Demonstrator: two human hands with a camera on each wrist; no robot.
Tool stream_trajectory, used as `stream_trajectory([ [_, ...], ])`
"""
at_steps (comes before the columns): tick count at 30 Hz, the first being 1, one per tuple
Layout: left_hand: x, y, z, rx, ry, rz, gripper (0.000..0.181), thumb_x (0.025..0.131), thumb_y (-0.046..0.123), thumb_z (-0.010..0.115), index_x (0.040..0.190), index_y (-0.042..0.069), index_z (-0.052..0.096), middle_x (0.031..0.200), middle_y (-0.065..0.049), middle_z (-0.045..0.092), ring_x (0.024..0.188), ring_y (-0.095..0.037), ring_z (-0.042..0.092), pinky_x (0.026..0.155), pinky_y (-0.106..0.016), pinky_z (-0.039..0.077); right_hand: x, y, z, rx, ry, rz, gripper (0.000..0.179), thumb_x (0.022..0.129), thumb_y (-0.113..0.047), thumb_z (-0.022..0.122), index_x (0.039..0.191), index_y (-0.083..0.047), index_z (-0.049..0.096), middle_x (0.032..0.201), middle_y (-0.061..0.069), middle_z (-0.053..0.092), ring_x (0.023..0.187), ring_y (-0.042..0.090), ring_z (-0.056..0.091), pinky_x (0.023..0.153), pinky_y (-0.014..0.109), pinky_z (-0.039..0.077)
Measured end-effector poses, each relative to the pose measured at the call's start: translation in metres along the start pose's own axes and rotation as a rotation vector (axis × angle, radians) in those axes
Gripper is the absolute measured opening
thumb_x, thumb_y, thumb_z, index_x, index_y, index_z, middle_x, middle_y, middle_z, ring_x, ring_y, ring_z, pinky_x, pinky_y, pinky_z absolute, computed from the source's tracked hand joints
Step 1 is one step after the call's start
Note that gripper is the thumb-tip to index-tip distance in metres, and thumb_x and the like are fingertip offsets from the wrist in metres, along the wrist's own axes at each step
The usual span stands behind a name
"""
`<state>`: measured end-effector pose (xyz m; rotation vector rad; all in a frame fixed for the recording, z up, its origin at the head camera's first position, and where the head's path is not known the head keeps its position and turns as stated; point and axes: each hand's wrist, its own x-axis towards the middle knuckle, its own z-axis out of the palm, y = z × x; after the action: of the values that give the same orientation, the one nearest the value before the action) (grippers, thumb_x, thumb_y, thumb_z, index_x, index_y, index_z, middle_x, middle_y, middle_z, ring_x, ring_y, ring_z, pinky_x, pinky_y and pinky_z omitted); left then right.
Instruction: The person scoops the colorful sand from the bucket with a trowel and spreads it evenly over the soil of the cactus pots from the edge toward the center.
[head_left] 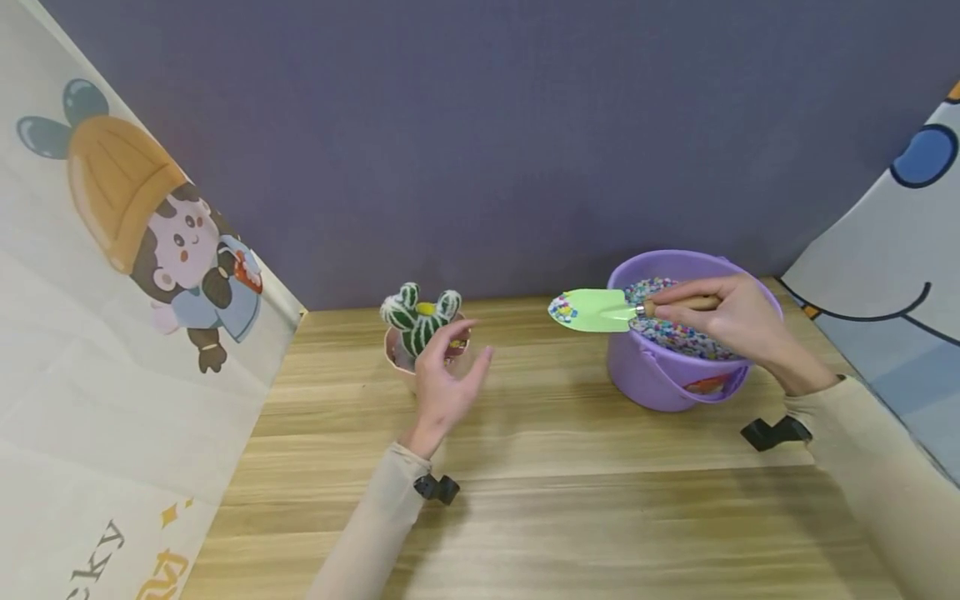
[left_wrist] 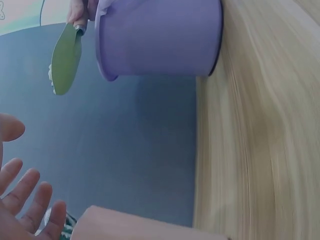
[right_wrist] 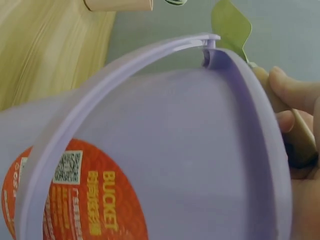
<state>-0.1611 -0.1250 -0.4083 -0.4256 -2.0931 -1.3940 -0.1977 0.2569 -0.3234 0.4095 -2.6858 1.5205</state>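
Note:
My right hand (head_left: pixel 738 321) grips the wooden handle of a small trowel (head_left: pixel 600 310) above a purple bucket (head_left: pixel 648 379). The trowel's light green blade reaches past the bucket's left rim, and its tip carries several coloured bits. More of these multicoloured bits (head_left: pixel 675 337) fill the bucket. On the left, my left hand (head_left: pixel 444 387) is beside a cactus (head_left: pixel 427 325) in a pink pot (head_left: pixel 401 367), fingers extended and thumb apart. It partly covers the pot in the head view; whether it touches the pot I cannot tell. In the left wrist view its fingers (left_wrist: pixel 35 200) are spread.
Both pot and bucket stand on a wooden table (head_left: pixel 525 517), near a dark blue-grey backdrop (head_left: pixel 480 150). A white printed sheet (head_left: pixel 90 400) hangs at the left, another printed panel (head_left: pixel 862 258) at the right. The bucket's handle (right_wrist: pixel 65 130) hangs down its front.

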Motion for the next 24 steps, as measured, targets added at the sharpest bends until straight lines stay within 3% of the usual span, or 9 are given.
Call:
stream_trajectory([
  [3, 0.000, -0.005, -0.006, -0.031, 0.037, 0.028, 0.037, 0.090, 0.009, 0.082, 0.125, 0.000, 0.072, 0.116, -0.019, 0.076, 0.099, -0.041, 0.072, 0.082, -0.059, 0.063, 0.001, -0.001, 0.004, 0.032, -0.011, -0.017, 0.028, 0.094, -0.013, 0.083, 0.118, 0.001, 0.079, 0.097, -0.020, 0.082, 0.090, 0.001, 0.079, 0.081, 0.014, 0.061],
  [6, -0.001, -0.010, -0.014, -0.034, 0.077, 0.044, 0.032, 0.090, 0.007, 0.080, 0.120, -0.002, 0.074, 0.118, -0.020, 0.076, 0.105, -0.041, 0.071, 0.085, -0.058, 0.062, 0.002, -0.003, 0.007, 0.043, -0.017, -0.029, 0.027, 0.094, -0.011, 0.082, 0.117, 0.002, 0.079, 0.097, -0.020, 0.082, 0.090, 0.004, 0.080, 0.080, 0.015, 0.062],
  [9, -0.003, -0.015, -0.021, -0.011, 0.107, 0.041, 0.029, 0.090, 0.006, 0.080, 0.118, 0.000, 0.075, 0.120, -0.018, 0.076, 0.113, -0.035, 0.070, 0.097, -0.041, 0.061, 0.003, -0.004, 0.008, 0.034, -0.025, -0.020, 0.027, 0.094, -0.014, 0.083, 0.117, 0.000, 0.080, 0.098, -0.020, 0.082, 0.091, 0.005, 0.080, 0.079, 0.015, 0.062],
  [12, -0.005, -0.020, -0.028, -0.002, 0.124, 0.030, 0.026, 0.090, 0.006, 0.080, 0.115, 0.000, 0.075, 0.121, -0.018, 0.075, 0.115, -0.033, 0.069, 0.102, -0.033, 0.057, 0.003, -0.007, 0.010, 0.025, -0.032, -0.004, 0.027, 0.094, -0.018, 0.083, 0.117, -0.003, 0.081, 0.099, -0.019, 0.082, 0.092, 0.004, 0.080, 0.079, 0.018, 0.063],
  [17, -0.008, -0.027, -0.040, 0.013, 0.140, 0.024, 0.023, 0.090, 0.003, 0.080, 0.113, -0.001, 0.076, 0.114, -0.018, 0.076, 0.099, -0.038, 0.069, 0.083, -0.043, 0.060, 0.003, -0.012, 0.015, 0.025, -0.042, 0.007, 0.027, 0.095, -0.021, 0.083, 0.117, -0.006, 0.082, 0.099, -0.017, 0.083, 0.094, 0.006, 0.080, 0.078, 0.023, 0.065],
  [22, -0.011, -0.032, -0.049, 0.028, 0.185, 0.014, 0.020, 0.087, -0.004, 0.079, 0.107, -0.002, 0.076, 0.105, -0.019, 0.077, 0.084, -0.036, 0.066, 0.076, -0.033, 0.059, 0.004, -0.016, 0.022, 0.026, -0.058, -0.007, 0.027, 0.095, -0.023, 0.083, 0.117, -0.009, 0.082, 0.100, -0.013, 0.083, 0.095, 0.007, 0.080, 0.076, 0.023, 0.065],
  [24, -0.011, -0.032, -0.052, 0.038, 0.223, 0.020, 0.018, 0.086, -0.008, 0.078, 0.103, -0.005, 0.076, 0.101, -0.022, 0.076, 0.083, -0.032, 0.066, 0.077, -0.029, 0.057, 0.004, -0.017, 0.024, 0.024, -0.064, -0.020, 0.025, 0.095, -0.023, 0.083, 0.117, -0.010, 0.083, 0.100, -0.012, 0.084, 0.093, 0.007, 0.080, 0.064, 0.020, 0.060],
])
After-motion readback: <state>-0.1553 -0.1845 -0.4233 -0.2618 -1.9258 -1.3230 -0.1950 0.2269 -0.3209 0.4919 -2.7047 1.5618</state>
